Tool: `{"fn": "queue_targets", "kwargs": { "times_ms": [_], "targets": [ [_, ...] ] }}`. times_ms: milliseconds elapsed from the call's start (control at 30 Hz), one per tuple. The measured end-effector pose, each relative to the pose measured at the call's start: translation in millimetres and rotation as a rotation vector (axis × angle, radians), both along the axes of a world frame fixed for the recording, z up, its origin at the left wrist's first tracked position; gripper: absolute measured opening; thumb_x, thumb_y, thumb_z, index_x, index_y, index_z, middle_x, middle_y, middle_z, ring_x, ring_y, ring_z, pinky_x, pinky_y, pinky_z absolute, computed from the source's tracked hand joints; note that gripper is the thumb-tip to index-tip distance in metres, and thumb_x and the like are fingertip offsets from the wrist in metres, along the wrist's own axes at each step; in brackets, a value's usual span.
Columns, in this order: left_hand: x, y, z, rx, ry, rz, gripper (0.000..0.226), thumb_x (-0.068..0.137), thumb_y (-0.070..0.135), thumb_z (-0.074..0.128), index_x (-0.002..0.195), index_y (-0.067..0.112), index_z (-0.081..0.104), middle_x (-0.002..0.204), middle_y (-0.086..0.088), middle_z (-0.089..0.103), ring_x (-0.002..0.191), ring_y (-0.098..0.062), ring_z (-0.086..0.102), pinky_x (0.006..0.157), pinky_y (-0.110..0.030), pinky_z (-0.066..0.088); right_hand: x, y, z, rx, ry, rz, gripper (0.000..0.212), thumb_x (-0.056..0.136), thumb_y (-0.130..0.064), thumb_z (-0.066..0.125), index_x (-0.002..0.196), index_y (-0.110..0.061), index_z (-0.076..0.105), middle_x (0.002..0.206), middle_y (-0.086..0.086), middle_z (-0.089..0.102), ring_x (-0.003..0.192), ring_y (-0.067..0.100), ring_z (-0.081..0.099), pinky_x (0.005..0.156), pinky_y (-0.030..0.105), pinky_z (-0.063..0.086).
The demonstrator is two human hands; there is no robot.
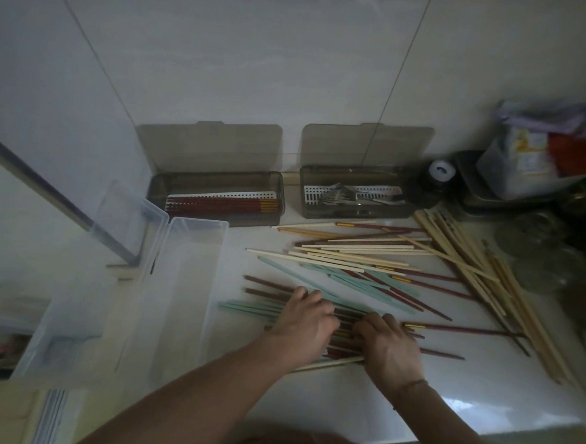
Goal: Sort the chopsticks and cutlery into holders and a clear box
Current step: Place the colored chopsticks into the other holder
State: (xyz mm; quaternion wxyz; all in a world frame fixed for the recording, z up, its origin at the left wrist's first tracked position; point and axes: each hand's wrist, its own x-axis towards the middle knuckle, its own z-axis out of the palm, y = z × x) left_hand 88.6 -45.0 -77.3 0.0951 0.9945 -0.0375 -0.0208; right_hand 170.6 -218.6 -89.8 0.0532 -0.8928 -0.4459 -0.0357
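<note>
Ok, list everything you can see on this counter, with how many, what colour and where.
smoky holder with chopsticks: one, grey, lid open, back centre, dark red chopsticks inside.
smoky holder with cutlery: one, grey, lid open, right of the first, metal cutlery inside.
clear box: one, transparent, open, left of the pile.
loose chopsticks: many, cream, teal, dark red, wood, spread across the counter centre and right.
bag in a tray: one, pale with red, back right.
dark jar: one, white cap, beside the cutlery holder.
left hand: on the near chopsticks, gathering them.
right hand: on the same bundle.
</note>
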Motion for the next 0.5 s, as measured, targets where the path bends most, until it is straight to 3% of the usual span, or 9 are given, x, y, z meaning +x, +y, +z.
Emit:
{"fn": "queue_targets", "kwargs": {
  "times_ms": [133, 200, 267, 333, 400, 500],
  "targets": [
    [3, -4, 6, 0.027, 0.02, -0.001, 0.013, 0.084, 0.031, 0.066, 0.087, 0.022, 0.075, 0.088, 0.005, 0.065, 0.091, -0.022, 0.054, 0.084, -0.038, 0.031, 3, 1, 3, -0.06, 0.053, -0.005, 0.011, 0.074, -0.025, 0.06, 0.08, -0.025, 0.069, 0.081, -0.003, 0.063, 0.072, 0.026, 0.062, 0.052, 0.032, 0.048],
    [4, -4, 6, 0.03, 0.066, 0.024, 0.023, 0.095, 0.029, 0.054, 0.104, 0.02, 0.073, 0.105, 0.001, 0.064, 0.106, -0.024, 0.048, 0.097, -0.042, 0.03, 2, 1, 3, -0.069, 0.053, -0.004, 0.015, 0.074, -0.027, 0.054, 0.08, -0.025, 0.068, 0.08, -0.003, 0.062, 0.073, 0.026, 0.063, 0.051, 0.032, 0.048],
    [4, -5, 7, 0.048, 0.087, 0.039, 0.028, 0.098, 0.03, 0.048, 0.11, 0.018, 0.071, 0.111, 0.0, 0.063, 0.111, -0.024, 0.045, 0.1, -0.043, 0.028, 0, 4, 4, -0.058, 0.034, -0.007, 0.022, 0.074, -0.025, 0.047, 0.077, -0.023, 0.068, 0.078, -0.002, 0.061, 0.071, 0.026, 0.062, 0.049, 0.031, 0.047],
    [2, -5, 4, 0.052, 0.066, 0.027, 0.029, 0.097, 0.032, 0.049, 0.107, 0.018, 0.072, 0.108, 0.0, 0.063, 0.109, -0.024, 0.046, 0.096, -0.042, 0.028, -2, 8, 7, -0.075, 0.02, -0.015, 0.011, 0.07, -0.018, 0.06, 0.078, -0.02, 0.068, 0.079, 0.0, 0.061, 0.071, 0.027, 0.061, 0.051, 0.032, 0.048],
    [-2, -1, 3, 0.022, 0.006, 0.01, 0.025, 0.091, 0.036, 0.056, 0.096, 0.021, 0.074, 0.096, 0.003, 0.064, 0.099, -0.023, 0.051, 0.088, -0.04, 0.029, -3, 11, 12, -0.092, 0.034, -0.023, 0.019, 0.063, -0.014, 0.075, 0.08, -0.019, 0.068, 0.079, 0.001, 0.063, 0.072, 0.027, 0.059, 0.053, 0.033, 0.047],
    [-2, 9, 1, -0.207, -0.2, 0.154, 0.019, 0.085, 0.038, 0.063, 0.095, 0.026, 0.073, 0.084, 0.01, 0.061, 0.086, -0.017, 0.052, 0.077, -0.034, 0.036, 4, 12, 26, -0.011, 0.013, -0.027, 0.016, 0.073, -0.01, 0.071, 0.084, -0.02, 0.065, 0.079, 0.001, 0.064, 0.071, 0.028, 0.059, 0.051, 0.032, 0.044]
  ]
}}
